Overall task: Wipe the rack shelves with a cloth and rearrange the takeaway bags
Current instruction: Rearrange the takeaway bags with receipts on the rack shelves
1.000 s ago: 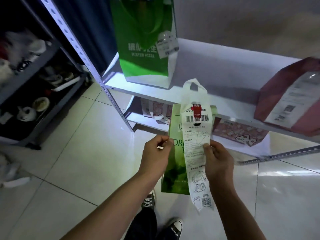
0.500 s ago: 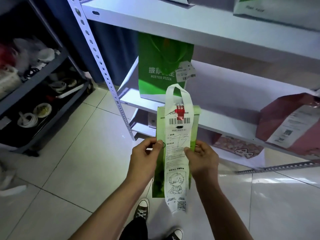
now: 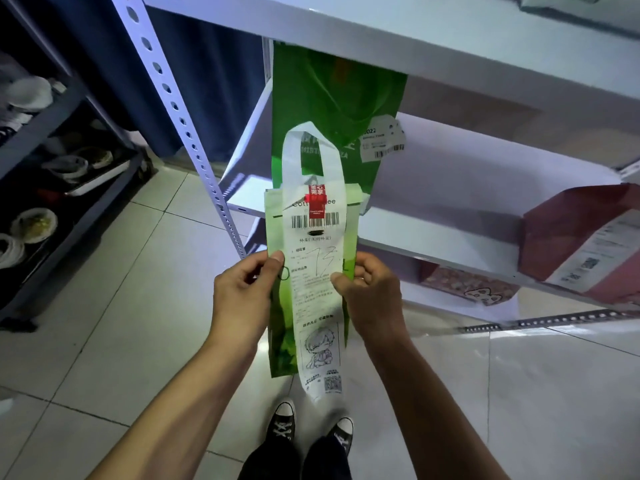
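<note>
Both hands pinch a tall pale-green paper takeaway bag (image 3: pixel 277 306) upright: left hand (image 3: pixel 242 292) fingers on its left edge, right hand (image 3: pixel 372 289) on its right, long white receipt (image 3: pixel 317 289) between the thumbs.

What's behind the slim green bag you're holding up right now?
Directly behind the slim green bag stands a larger green bag on the white shelf; its lower front and printed name are mostly covered. The left hand and right hand hold the slim bag.
</note>
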